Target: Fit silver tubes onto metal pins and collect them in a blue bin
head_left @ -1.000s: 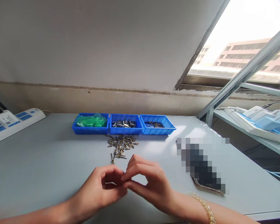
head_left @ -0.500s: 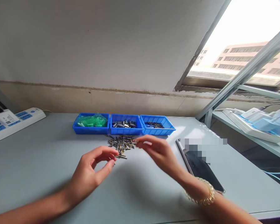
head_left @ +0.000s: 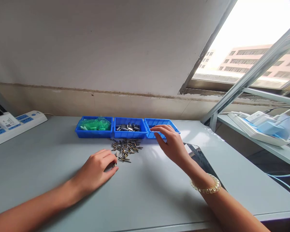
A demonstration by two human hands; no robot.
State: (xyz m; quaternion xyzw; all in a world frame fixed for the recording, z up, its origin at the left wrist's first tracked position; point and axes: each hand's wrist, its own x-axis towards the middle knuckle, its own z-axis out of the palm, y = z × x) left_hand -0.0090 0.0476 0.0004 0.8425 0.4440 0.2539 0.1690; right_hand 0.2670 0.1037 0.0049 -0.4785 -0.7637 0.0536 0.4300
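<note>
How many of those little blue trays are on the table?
3, side by side along the far edge: the left tray holds green parts, the middle tray dark metal pieces, and the right tray is partly covered by the right hand.

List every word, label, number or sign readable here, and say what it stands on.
None can be read.
White label on the adapter plugged into the power strip: print too small and blurred.
Blue trays, phone, left hand, right hand: no text shows.
</note>
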